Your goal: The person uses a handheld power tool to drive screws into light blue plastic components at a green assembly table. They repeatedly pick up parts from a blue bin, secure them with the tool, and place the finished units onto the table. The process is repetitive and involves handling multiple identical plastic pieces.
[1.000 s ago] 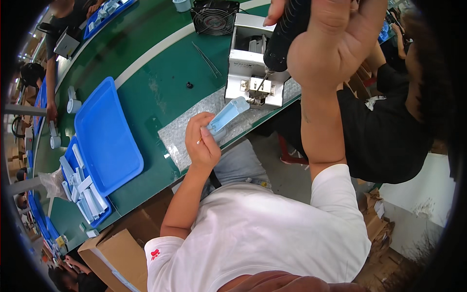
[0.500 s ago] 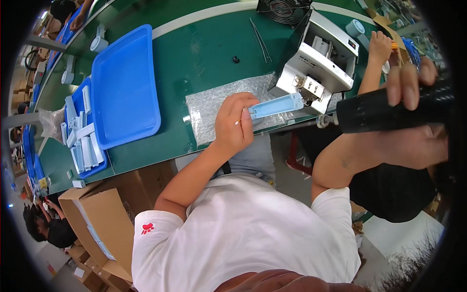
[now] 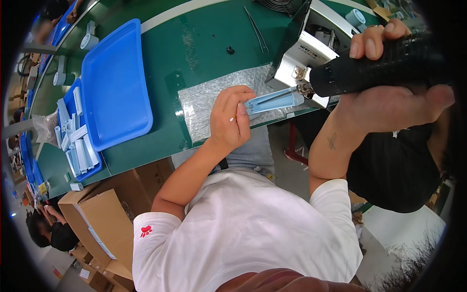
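My left hand (image 3: pixel 228 119) pinches one end of a long light-blue plastic housing (image 3: pixel 281 102), held above the bench's front edge. My right hand (image 3: pixel 384 104) is wrapped round a black electric screwdriver (image 3: pixel 350 72), lying sideways. Its long thin bit reaches into the open channel of the housing, towards my left fingers; whether the tip meets a screw cannot be seen. Behind the housing stands a silver metal machine (image 3: pixel 304 53), partly covered by the screwdriver. Under my left hand a sheet of bubble wrap (image 3: pixel 199 104) lies on the green bench.
To the left is a blue tray (image 3: pixel 116 92), with several pale-blue plastic parts (image 3: pixel 80 146) in another tray beside it. Tweezers (image 3: pixel 256 29) and a small black piece (image 3: pixel 230 50) lie farther back. A cardboard box (image 3: pixel 99 219) stands below the bench. A person in a black cap (image 3: pixel 396 170) is at right.
My right hand has brought the screwdriver left and up, so its bit now lies inside the housing. My left hand has tilted the housing, turning its open channel into view.
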A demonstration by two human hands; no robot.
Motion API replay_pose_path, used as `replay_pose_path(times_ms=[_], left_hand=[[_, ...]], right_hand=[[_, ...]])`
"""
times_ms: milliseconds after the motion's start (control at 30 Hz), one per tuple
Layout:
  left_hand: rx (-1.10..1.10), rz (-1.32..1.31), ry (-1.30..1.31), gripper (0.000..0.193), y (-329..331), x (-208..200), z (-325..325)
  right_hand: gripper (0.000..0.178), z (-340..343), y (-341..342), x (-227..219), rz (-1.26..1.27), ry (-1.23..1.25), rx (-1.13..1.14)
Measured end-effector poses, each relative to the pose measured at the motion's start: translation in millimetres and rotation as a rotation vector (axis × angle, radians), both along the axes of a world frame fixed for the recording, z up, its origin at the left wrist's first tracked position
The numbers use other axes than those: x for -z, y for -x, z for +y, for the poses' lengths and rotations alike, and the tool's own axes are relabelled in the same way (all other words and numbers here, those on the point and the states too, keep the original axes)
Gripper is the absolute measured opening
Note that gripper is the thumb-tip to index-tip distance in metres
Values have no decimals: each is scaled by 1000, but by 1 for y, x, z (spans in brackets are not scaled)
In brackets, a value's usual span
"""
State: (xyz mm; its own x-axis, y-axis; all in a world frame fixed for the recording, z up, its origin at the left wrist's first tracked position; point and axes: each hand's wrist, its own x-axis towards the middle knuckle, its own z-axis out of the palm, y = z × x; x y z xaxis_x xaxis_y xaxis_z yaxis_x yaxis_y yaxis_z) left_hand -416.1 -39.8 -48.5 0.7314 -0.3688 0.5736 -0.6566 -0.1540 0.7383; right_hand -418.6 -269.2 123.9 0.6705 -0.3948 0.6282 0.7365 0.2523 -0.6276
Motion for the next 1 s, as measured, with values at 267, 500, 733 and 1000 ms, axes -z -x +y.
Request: replay_pose_path(times_ms=[267, 500, 733, 1000], left_hand=[[3, 5, -1, 26, -1, 0, 2], [-1, 5, -19, 30, 2, 5, -2], [-31, 22, -11, 27, 5, 2, -7], [-4, 22, -128, 25, -1, -28, 0]], right_hand=[[101, 4, -3, 8, 32, 74, 52], [94, 22, 4, 23, -124, -11, 48], [79, 45, 6, 25, -21, -33, 333], [78, 31, 11, -32, -184, 35, 24]])
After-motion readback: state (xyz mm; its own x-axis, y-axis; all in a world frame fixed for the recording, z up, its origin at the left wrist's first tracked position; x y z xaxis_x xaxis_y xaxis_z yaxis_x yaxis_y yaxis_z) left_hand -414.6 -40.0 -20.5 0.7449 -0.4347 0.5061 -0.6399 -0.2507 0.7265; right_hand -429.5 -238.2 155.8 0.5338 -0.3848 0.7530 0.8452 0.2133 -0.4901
